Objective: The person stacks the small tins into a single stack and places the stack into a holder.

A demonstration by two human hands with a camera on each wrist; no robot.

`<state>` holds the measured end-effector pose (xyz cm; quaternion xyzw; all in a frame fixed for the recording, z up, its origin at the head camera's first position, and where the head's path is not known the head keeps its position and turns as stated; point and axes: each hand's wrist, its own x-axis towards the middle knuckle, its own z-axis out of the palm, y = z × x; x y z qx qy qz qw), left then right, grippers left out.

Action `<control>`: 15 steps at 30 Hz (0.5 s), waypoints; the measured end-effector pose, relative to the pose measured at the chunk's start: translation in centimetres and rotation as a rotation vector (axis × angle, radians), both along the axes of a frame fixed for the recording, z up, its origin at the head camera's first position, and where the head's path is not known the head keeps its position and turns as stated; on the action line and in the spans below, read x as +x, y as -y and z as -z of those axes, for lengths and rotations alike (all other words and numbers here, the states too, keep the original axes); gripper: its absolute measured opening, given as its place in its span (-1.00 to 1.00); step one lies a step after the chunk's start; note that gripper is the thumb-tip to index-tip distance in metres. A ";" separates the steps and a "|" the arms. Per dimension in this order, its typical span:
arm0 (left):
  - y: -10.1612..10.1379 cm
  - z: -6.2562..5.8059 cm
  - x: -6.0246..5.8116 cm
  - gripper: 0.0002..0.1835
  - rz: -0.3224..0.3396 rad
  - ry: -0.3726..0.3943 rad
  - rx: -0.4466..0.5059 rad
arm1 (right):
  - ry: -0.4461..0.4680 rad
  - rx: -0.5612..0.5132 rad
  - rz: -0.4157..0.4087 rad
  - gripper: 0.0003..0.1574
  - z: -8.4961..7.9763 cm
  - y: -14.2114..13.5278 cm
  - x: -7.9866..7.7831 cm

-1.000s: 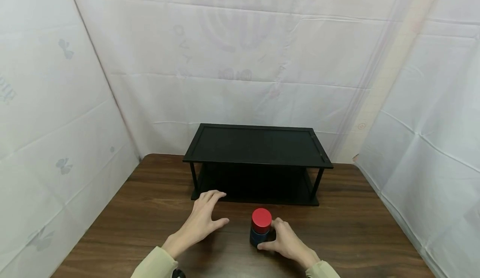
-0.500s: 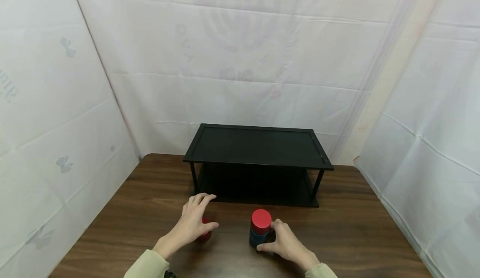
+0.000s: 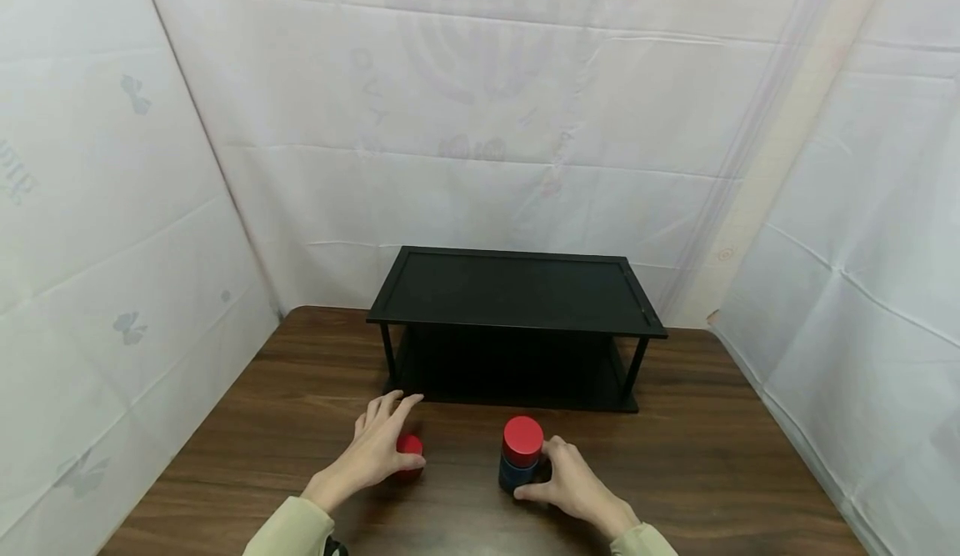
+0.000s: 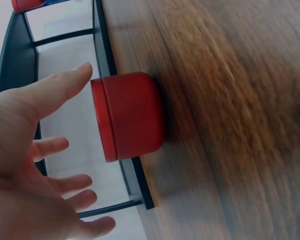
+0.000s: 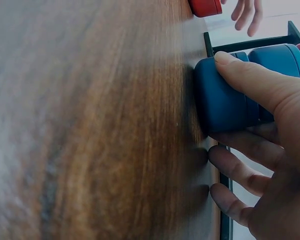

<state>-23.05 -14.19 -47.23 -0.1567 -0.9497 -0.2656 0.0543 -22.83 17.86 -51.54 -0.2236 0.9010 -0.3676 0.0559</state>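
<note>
A small red lidded tin (image 4: 132, 115) stands upright on the table, partly hidden behind my left thumb in the head view. My left hand (image 3: 369, 452) hovers over and beside it, fingers spread and the thumb close to its lid. Whether they touch is hard to tell. To the right stands an upright stack of tins, with a red one (image 3: 522, 439) on top and blue below. The right wrist view shows a lower blue tin (image 5: 222, 97) and another blue tin (image 5: 275, 60) above it. My right hand (image 3: 573, 481) grips the lower blue tin between thumb and fingers.
A black two-level rack (image 3: 517, 289) stands on the brown wooden table (image 3: 712, 464) behind both hands, its front edge close to my left fingertips. White sheeting (image 3: 480, 122) hangs behind the table and along both sides.
My left hand has moved left and slightly back toward me, away from the stack. The red tin, first out of sight, now shows beside its thumb. The right hand and stack stay put.
</note>
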 end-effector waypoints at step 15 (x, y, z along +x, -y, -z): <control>0.4 0.5 0.5 -0.21 0.000 0.101 -0.025 | 0.007 -0.001 0.001 -0.39 0.1 -0.1 0.0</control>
